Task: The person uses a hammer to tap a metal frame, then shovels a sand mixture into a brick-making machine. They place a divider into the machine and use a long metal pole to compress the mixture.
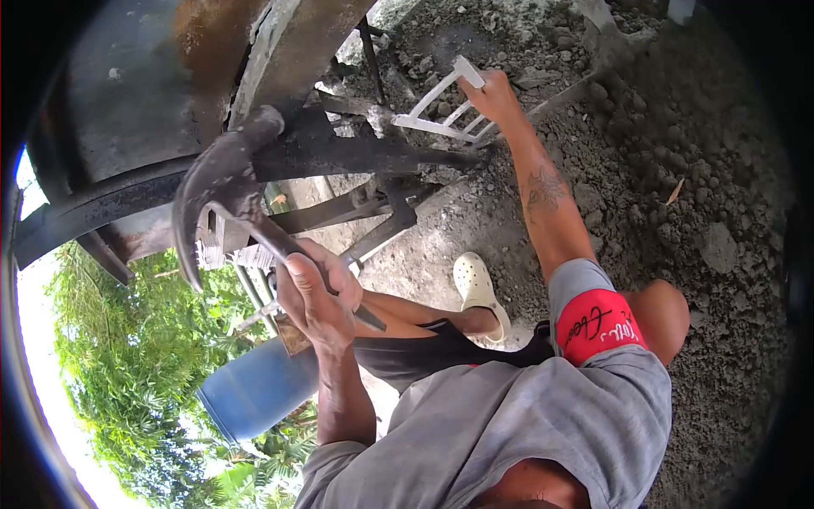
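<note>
My left hand (318, 293) is closed around the handle of a dark, worn claw hammer (242, 191). The hammer's head is raised close to the camera, its long curved claw pointing down at the left. Out to the upper right, my right hand (492, 96) grips a white frame with several bars (437, 125), held low near the rubble ground. What the frame belongs to cannot be made out. Dark beams (356, 159) lie behind the hammer and beside the frame.
A large rusty metal body (127, 76) fills the upper left. Loose grey soil and stones (670, 187) cover the right side. A blue barrel (259, 386) stands at the lower left before green plants. My foot wears a pale clog (476, 293).
</note>
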The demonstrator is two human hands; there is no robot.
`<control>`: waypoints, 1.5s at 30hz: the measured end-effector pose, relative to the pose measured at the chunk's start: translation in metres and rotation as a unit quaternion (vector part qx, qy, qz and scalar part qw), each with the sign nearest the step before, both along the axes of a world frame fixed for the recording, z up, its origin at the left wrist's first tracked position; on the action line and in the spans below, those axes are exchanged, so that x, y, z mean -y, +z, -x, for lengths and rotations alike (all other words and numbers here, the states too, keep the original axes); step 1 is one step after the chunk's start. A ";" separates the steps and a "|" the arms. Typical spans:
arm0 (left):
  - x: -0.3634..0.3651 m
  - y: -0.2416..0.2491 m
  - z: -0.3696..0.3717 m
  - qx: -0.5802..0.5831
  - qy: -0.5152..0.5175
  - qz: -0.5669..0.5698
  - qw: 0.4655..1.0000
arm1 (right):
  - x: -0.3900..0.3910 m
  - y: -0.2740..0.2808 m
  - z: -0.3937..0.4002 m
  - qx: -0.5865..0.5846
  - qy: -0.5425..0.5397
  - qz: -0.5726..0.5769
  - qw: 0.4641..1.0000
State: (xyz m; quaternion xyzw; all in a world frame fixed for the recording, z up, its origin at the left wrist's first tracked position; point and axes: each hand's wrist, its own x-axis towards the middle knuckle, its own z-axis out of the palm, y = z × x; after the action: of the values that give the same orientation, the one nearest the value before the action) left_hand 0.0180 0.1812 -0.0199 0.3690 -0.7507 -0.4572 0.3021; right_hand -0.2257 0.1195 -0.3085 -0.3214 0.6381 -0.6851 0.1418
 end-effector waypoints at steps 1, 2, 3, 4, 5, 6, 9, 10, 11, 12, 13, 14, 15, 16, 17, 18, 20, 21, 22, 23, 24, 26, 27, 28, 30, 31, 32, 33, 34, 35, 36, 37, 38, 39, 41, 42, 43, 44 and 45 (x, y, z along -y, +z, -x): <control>0.000 -0.007 -0.001 0.014 0.013 -0.014 1.000 | -0.002 0.000 0.004 -0.041 -0.025 0.016 0.999; 0.000 -0.013 -0.003 0.014 0.009 -0.018 1.000 | -0.006 0.002 0.009 -0.041 -0.029 0.012 0.999; 0.000 -0.016 -0.005 0.019 0.009 -0.027 0.999 | -0.010 0.005 0.012 -0.012 -0.017 -0.007 1.000; 0.000 -0.018 -0.007 0.024 0.011 -0.034 0.999 | -0.013 0.008 0.014 0.016 -0.003 -0.025 1.000; -0.002 -0.017 -0.004 0.014 0.027 -0.028 0.999 | -0.016 0.006 0.017 0.036 0.025 -0.080 0.996; 0.001 -0.015 -0.002 0.011 0.029 -0.028 0.999 | -0.014 0.005 0.018 0.033 0.026 -0.080 0.996; 0.009 -0.011 0.002 0.007 -0.018 -0.039 0.999 | -0.007 -0.004 0.007 -0.017 -0.006 -0.006 1.000; 0.012 -0.015 0.007 0.003 -0.018 -0.038 0.999 | -0.004 -0.006 0.006 -0.022 -0.016 -0.006 1.000; 0.015 -0.021 0.012 0.028 -0.017 -0.044 0.998 | -0.003 -0.006 0.006 -0.025 -0.025 -0.006 0.999; 0.016 -0.029 0.017 0.054 -0.016 -0.049 0.997 | -0.005 -0.004 0.006 -0.028 -0.024 -0.004 0.999; 0.019 -0.044 0.020 0.108 -0.009 -0.032 0.994 | -0.008 -0.001 0.006 0.010 0.000 -0.030 0.999; 0.023 -0.059 0.020 0.161 -0.004 -0.013 0.987 | -0.011 0.002 0.008 0.047 0.022 -0.054 0.997; 0.026 -0.065 0.017 0.188 -0.016 -0.096 0.977 | -0.010 0.000 0.008 0.030 0.021 -0.025 0.999; 0.027 -0.067 0.015 0.215 -0.029 -0.178 0.960 | -0.010 -0.004 0.006 0.024 0.019 -0.021 0.999; 0.024 -0.063 0.015 0.205 0.004 -0.271 0.940 | -0.013 -0.005 0.004 0.008 0.005 0.007 1.000; 0.017 -0.054 0.014 0.198 -0.003 -0.269 0.943 | -0.015 -0.005 0.006 -0.009 -0.011 0.035 0.999; 0.002 -0.025 0.010 0.195 0.016 -0.139 0.971 | -0.016 -0.006 0.008 0.018 -0.006 0.012 1.000; 0.000 -0.005 0.006 0.126 0.022 -0.079 0.989 | -0.020 -0.002 0.006 0.038 0.009 -0.010 0.999; 0.004 0.012 0.000 -0.025 -0.057 -0.044 0.997 | -0.022 0.002 0.004 0.055 0.025 -0.031 0.998; 0.006 0.036 0.009 -0.194 -0.190 -0.062 0.960 | -0.022 0.003 0.003 0.055 0.016 -0.023 0.998; 0.001 0.061 0.017 -0.220 -0.240 0.076 0.942 | -0.020 0.002 0.003 0.054 0.020 -0.022 0.998; 0.003 0.078 0.022 -0.306 -0.318 0.124 0.889 | -0.015 -0.005 0.005 0.008 0.006 0.023 1.000; 0.007 0.062 0.023 -0.308 -0.317 0.102 0.891 | -0.014 -0.004 0.005 0.008 0.008 0.024 1.000; 0.008 0.033 0.020 -0.311 -0.319 0.078 0.892 | -0.013 -0.004 0.005 0.004 0.004 0.028 1.000; 0.018 -0.041 -0.004 -0.257 -0.201 -0.039 0.944 | -0.017 -0.002 0.006 0.002 -0.007 0.027 1.000; 0.021 -0.058 -0.006 0.041 -0.135 -0.012 0.990 | -0.020 0.003 0.003 0.022 0.015 0.008 1.000; 0.017 -0.061 -0.001 0.333 -0.059 0.015 0.941 | -0.021 0.005 0.002 0.039 0.036 -0.009 0.999; 0.021 -0.054 0.008 0.331 -0.075 0.026 0.940 | -0.022 0.010 0.004 0.020 0.024 -0.028 0.999; 0.014 -0.041 0.007 0.262 -0.037 -0.013 0.964 | -0.022 0.005 0.007 0.020 0.020 -0.031 0.999; 0.004 -0.021 0.002 0.200 0.009 -0.057 0.978 | -0.018 -0.006 0.001 0.027 0.036 -0.030 0.999; 0.011 -0.003 0.000 0.052 -0.087 -0.056 0.993 | -0.013 -0.010 0.007 0.024 0.044 -0.023 0.998; 0.004 0.021 0.011 -0.070 -0.091 -0.010 0.993 | -0.014 -0.008 0.006 0.026 0.042 -0.025 0.998; 0.003 0.044 0.020 -0.170 -0.108 0.038 0.979 | -0.016 -0.010 0.002 0.029 0.049 -0.030 0.998; 0.004 0.064 0.026 -0.219 -0.143 0.093 0.961 | -0.014 -0.010 0.003 0.021 0.037 -0.018 0.999; -0.004 0.063 0.040 -0.299 -0.116 0.197 0.926 | -0.014 -0.007 0.004 0.019 0.027 -0.004 0.999; 0.014 0.040 0.023 -0.294 -0.251 0.090 0.918 | -0.016 -0.005 0.004 0.018 0.027 -0.005 0.999; 0.017 -0.013 0.010 -0.307 -0.209 -0.072 0.926 | -0.019 -0.002 0.004 0.037 0.042 -0.028 0.998; 0.023 -0.056 0.000 0.009 -0.156 0.061 0.986 | -0.021 0.001 0.004 0.055 0.056 -0.050 0.996; 0.024 -0.079 -0.007 0.322 -0.079 0.186 0.925 | -0.018 -0.006 -0.002 0.053 0.058 -0.051 0.996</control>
State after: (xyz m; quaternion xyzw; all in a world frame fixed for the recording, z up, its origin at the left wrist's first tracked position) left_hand 0.0251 0.1576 -0.0992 0.3732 -0.9059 -0.1877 0.0701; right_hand -0.2234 0.1373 -0.3148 -0.3138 0.6442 -0.6581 0.2310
